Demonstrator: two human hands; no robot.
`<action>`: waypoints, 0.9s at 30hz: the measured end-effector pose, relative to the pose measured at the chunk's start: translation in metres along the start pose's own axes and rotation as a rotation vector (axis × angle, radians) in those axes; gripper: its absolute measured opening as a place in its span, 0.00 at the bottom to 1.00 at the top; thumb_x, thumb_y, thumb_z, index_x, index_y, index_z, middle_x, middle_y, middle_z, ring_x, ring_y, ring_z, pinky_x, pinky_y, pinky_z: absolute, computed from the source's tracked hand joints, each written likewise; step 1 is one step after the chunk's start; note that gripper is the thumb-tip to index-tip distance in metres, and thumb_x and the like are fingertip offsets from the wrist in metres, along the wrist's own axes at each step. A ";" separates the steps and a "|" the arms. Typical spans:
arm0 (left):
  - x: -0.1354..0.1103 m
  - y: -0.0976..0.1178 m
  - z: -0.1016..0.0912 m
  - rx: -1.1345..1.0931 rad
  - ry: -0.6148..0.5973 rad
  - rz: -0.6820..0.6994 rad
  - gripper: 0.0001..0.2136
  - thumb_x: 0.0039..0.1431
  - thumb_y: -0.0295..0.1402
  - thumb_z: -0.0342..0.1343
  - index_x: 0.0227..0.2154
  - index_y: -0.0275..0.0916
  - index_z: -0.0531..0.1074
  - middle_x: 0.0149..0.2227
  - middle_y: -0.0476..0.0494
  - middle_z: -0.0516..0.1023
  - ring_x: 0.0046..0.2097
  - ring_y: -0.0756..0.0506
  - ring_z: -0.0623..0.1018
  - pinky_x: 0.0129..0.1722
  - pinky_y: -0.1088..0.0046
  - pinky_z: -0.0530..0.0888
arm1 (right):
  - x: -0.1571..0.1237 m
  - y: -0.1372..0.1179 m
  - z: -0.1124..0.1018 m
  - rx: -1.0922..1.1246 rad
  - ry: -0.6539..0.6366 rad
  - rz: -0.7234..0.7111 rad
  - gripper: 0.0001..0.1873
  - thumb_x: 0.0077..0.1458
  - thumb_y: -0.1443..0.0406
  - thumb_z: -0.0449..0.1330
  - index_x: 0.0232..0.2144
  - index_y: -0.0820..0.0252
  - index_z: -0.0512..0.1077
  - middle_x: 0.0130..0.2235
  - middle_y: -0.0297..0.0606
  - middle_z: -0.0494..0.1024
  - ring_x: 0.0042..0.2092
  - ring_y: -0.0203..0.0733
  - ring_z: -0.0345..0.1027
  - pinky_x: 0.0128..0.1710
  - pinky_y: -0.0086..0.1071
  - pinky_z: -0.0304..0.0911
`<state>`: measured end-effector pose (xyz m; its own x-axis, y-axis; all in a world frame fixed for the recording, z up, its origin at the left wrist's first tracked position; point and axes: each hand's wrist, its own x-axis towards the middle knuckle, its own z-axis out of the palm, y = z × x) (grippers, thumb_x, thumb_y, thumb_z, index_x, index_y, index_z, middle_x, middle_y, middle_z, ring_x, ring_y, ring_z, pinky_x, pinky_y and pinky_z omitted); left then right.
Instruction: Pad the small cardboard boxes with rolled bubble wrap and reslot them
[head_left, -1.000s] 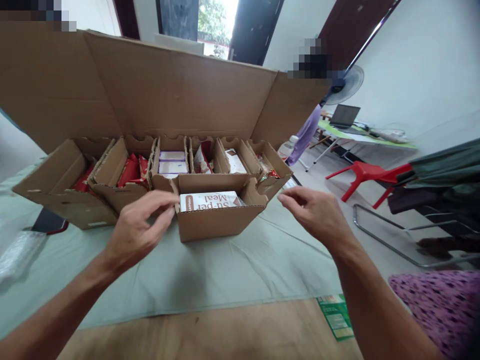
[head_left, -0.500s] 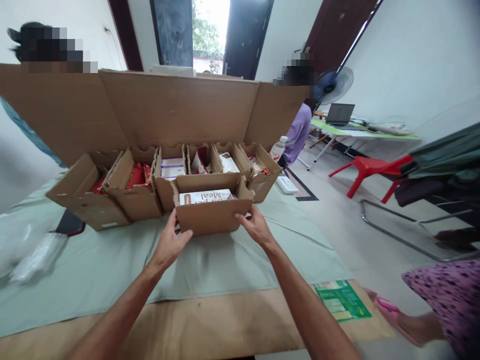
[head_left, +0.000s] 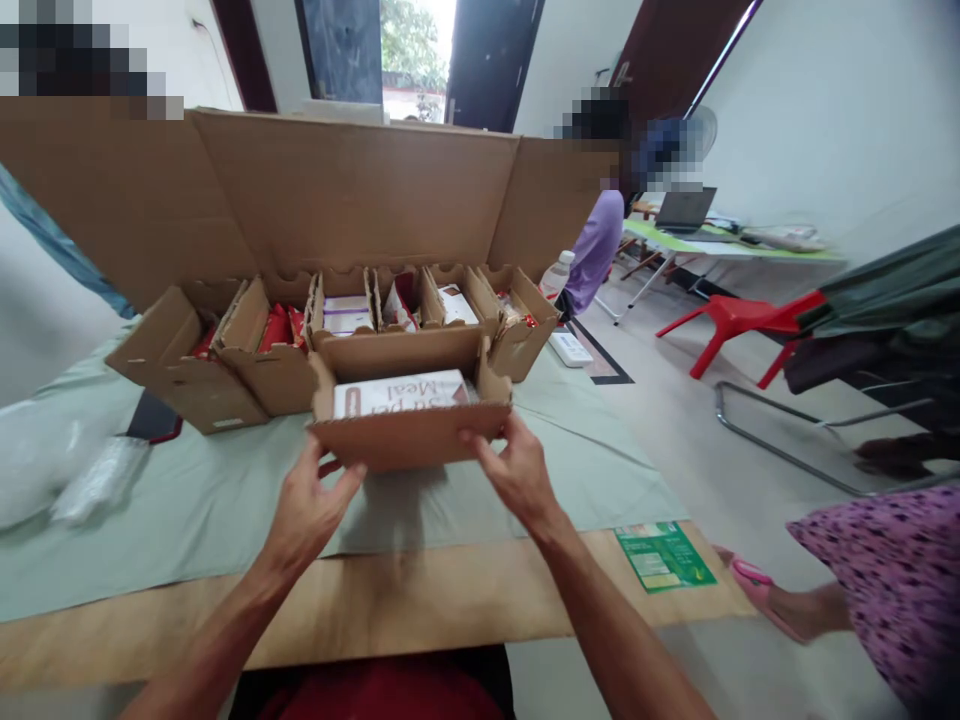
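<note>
Between my two hands is an open cardboard bin (head_left: 409,440), gripped at its left and right ends. A white carton (head_left: 401,392) with brown lettering that reads "Meal" lies inside it. My left hand (head_left: 311,500) is closed on the left end, thumb on the front face. My right hand (head_left: 517,465) is closed on the right end, thumb also on the front. Shadow shows on the cloth beneath the bin. Behind it stands a row of several similar cardboard bins (head_left: 217,385), holding red packets (head_left: 281,328), white boxes (head_left: 347,315) and other packs.
A tall cardboard panel (head_left: 360,200) stands behind the row. Clear plastic wrap (head_left: 97,480) and a dark phone-like object (head_left: 155,415) lie left on the green cloth (head_left: 240,500). A bottle (head_left: 555,275) and white device (head_left: 571,349) are right. A green packet (head_left: 664,556) lies on the table edge. Other people are nearby.
The cardboard bin has come toward me, away from the row, with both hands still on it. It looks larger and shows more of its inside. The view has tipped downward slightly.
</note>
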<state>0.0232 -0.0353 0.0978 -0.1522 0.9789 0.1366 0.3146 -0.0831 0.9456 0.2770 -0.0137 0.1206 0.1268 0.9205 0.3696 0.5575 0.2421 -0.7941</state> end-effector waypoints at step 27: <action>0.000 -0.025 0.050 -0.137 -0.271 0.113 0.20 0.59 0.38 0.57 0.53 0.39 0.70 0.52 0.38 0.79 0.50 0.41 0.80 0.49 0.65 0.78 | -0.083 0.066 -0.062 -0.111 0.105 -0.051 0.31 0.55 0.53 0.68 0.58 0.54 0.69 0.54 0.44 0.78 0.54 0.55 0.73 0.53 0.45 0.70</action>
<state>0.0619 -0.0244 0.0594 0.1373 0.9746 0.1768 0.1833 -0.2004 0.9624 0.3544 -0.0933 0.0675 0.1773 0.8694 0.4613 0.6523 0.2472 -0.7165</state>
